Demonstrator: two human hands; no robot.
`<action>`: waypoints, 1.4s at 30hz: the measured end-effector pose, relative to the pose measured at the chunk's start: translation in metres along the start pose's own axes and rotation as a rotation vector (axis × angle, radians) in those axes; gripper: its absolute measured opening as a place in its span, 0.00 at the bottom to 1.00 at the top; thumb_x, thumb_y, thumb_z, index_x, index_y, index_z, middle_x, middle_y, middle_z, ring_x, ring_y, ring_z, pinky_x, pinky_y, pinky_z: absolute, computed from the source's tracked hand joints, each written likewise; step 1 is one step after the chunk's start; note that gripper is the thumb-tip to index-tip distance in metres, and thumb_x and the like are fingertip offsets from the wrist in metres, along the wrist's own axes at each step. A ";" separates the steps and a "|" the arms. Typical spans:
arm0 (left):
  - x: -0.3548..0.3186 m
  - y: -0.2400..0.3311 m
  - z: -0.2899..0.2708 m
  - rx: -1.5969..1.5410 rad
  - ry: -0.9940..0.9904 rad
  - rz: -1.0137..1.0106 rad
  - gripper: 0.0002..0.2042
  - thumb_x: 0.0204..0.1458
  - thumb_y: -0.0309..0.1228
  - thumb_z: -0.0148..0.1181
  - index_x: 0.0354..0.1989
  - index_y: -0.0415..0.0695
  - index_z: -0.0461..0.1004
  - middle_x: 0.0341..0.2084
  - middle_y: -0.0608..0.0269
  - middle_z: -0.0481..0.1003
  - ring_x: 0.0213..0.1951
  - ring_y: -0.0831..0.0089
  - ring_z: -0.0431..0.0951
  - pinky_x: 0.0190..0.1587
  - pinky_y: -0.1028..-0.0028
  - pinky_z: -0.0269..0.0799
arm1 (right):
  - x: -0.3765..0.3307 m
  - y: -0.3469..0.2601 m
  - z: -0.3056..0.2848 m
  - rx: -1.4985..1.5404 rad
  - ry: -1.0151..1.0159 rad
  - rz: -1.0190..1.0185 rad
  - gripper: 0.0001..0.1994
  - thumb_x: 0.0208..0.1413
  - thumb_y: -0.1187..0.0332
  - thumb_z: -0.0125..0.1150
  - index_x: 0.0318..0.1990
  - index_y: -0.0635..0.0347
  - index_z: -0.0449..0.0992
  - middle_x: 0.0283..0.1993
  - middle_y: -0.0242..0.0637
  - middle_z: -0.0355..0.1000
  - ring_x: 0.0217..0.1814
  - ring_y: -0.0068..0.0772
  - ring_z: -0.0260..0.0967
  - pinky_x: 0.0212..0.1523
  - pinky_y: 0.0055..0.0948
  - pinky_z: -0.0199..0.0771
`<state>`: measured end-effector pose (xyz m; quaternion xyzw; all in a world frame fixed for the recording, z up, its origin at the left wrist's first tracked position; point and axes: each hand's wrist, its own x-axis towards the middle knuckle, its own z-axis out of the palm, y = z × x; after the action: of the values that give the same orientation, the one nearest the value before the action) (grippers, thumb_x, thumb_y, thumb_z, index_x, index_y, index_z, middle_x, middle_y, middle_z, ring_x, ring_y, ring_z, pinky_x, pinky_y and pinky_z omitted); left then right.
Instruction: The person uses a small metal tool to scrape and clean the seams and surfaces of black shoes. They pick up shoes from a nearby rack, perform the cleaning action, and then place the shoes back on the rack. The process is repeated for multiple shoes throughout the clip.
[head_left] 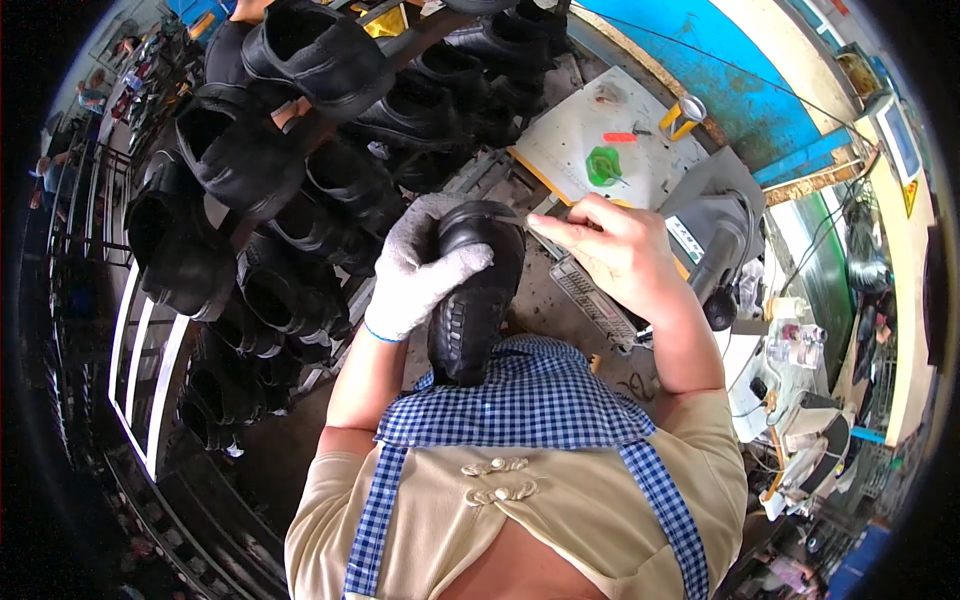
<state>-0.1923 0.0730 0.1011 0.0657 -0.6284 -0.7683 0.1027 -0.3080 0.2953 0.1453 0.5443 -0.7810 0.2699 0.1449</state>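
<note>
My left hand (415,270), in a pale grey knit glove, grips a black shoe (485,285) in front of my chest. Its thumb lies across the shoe's upper, and the laced part points down toward my apron. At the shoe's upper right rim is my right hand (615,245), bare, with the index finger reaching forward and the other fingers curled. A thin greyish sliver shows between those fingertips and the shoe's edge; what it is I cannot make out.
Rows of black shoes (310,60) hang on a rack at the left, close to my left arm. Ahead on the right, a white worktable (560,135) bears a green blob (604,166), a red piece (620,137) and a yellow-and-silver can (684,117). Beside it stands a grey machine (715,225).
</note>
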 end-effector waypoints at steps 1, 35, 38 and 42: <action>0.000 0.001 0.000 -0.003 0.001 0.004 0.25 0.44 0.32 0.76 0.50 0.39 0.74 0.44 0.59 0.78 0.46 0.71 0.77 0.54 0.70 0.72 | -0.002 0.002 -0.002 0.015 -0.026 0.015 0.20 0.47 0.75 0.66 0.49 0.41 0.83 0.27 0.30 0.68 0.23 0.31 0.68 0.24 0.31 0.70; 0.003 0.004 0.025 0.165 -0.129 -0.003 0.25 0.43 0.32 0.77 0.50 0.38 0.74 0.43 0.59 0.79 0.45 0.74 0.78 0.52 0.72 0.74 | 0.001 0.014 -0.040 -0.002 -0.131 -0.071 0.16 0.47 0.73 0.68 0.45 0.44 0.85 0.28 0.30 0.70 0.22 0.29 0.68 0.23 0.29 0.69; 0.001 0.005 0.024 0.123 -0.138 0.002 0.26 0.43 0.32 0.77 0.51 0.38 0.74 0.43 0.59 0.78 0.45 0.74 0.78 0.53 0.72 0.74 | -0.011 0.017 -0.046 0.040 -0.138 -0.037 0.16 0.47 0.73 0.68 0.45 0.44 0.85 0.29 0.30 0.70 0.24 0.29 0.69 0.24 0.28 0.70; 0.002 0.005 0.025 0.223 -0.164 0.001 0.26 0.44 0.32 0.76 0.51 0.38 0.74 0.44 0.59 0.78 0.45 0.73 0.78 0.53 0.71 0.73 | -0.006 0.011 -0.040 0.031 -0.168 -0.037 0.16 0.46 0.71 0.66 0.44 0.42 0.85 0.28 0.29 0.69 0.27 0.30 0.71 0.27 0.32 0.73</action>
<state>-0.1994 0.0959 0.1110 0.0133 -0.7163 -0.6963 0.0433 -0.3184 0.3255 0.1719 0.5815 -0.7759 0.2327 0.0754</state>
